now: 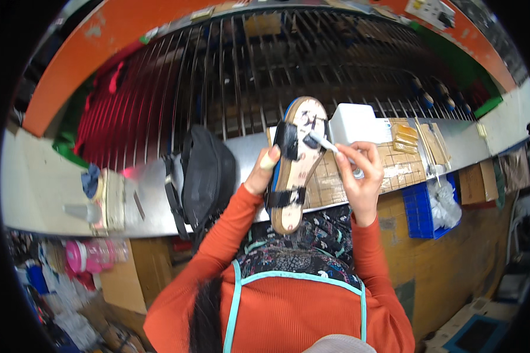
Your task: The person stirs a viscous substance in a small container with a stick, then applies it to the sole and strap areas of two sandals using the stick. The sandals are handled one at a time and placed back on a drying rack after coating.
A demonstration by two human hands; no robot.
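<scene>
Tabletop [248, 147]: bare metal on the left, tan cardboard sheet [400, 167] covering part of the right, probably to save the metal from mess. Black bag [209, 170] sits left of the work, likely parked there so the right side is free for supplies. Sandal [297, 170] is up in front of the torso, by the tabletop's near edge, pale flat face toward the eyes, wider end away from the body; guess is that angle gives a clear view of the black straps on it. White container [352, 123] stands just beyond the right hand [362, 173], a short reach by the look of it; contents can't tell.

Hands: left hand [262, 173] clamps the sandal's left edge, thumb at the front, other fingers hidden behind; reads as steadying. Right hand pinches a slim white tool [323, 141] like a pen, presumably for fine control. Tip is at a strap end; touching or just over, can't tell. Pale wrap [268, 162] on left thumb, maybe protection.
</scene>
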